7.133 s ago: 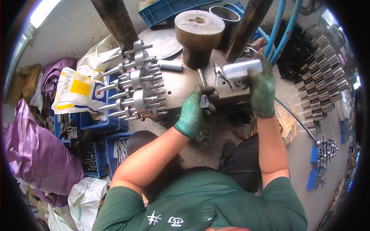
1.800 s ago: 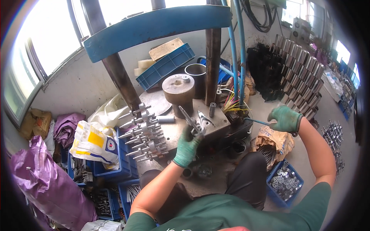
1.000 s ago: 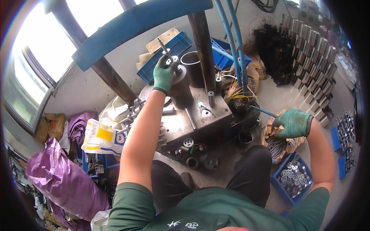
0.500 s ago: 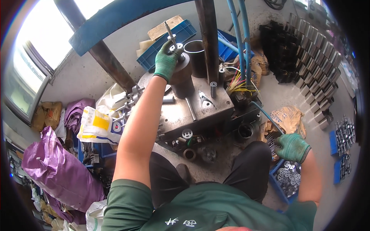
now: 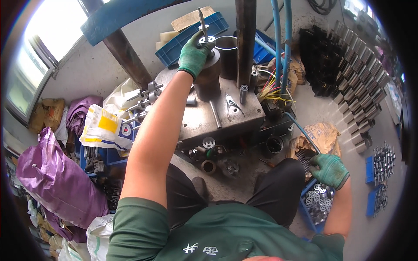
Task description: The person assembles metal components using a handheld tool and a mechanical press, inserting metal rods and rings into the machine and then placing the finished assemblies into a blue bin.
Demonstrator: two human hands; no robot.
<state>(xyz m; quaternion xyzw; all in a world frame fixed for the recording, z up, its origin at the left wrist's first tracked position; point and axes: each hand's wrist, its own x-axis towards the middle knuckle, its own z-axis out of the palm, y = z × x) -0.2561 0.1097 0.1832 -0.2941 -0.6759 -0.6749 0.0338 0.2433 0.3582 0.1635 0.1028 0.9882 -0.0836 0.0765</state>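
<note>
My left hand [image 5: 194, 58] wears a green glove and is closed around a slotted metal disc [image 5: 207, 39] on an upright metal shaft [image 5: 201, 18]. The shaft stands over a thick steel cylinder [image 5: 207, 80] on the metal press table [image 5: 191, 124]. Its lower end is hidden by my fingers and the cylinder. Down to the right, my gloved right hand [image 5: 329, 171] is closed on the end of a slim blue lever [image 5: 302, 131]. Circlip-style pliers [image 5: 232, 104], a short dark sleeve [image 5: 244, 93] and a metal rod [image 5: 215, 114] lie or stand on the table.
A blue bin of slotted discs [image 5: 319, 201] sits below my right hand, beside a brown paper sack [image 5: 320, 139]. Stacked metal tubes [image 5: 359, 87] line the right side. Dark steel posts [image 5: 245, 48] flank the table. A purple sack [image 5: 61, 178] leans at left.
The view has shifted slightly, so the table sits higher. The shaft at my left hand looks a little more upright. Both hands keep their grips.
</note>
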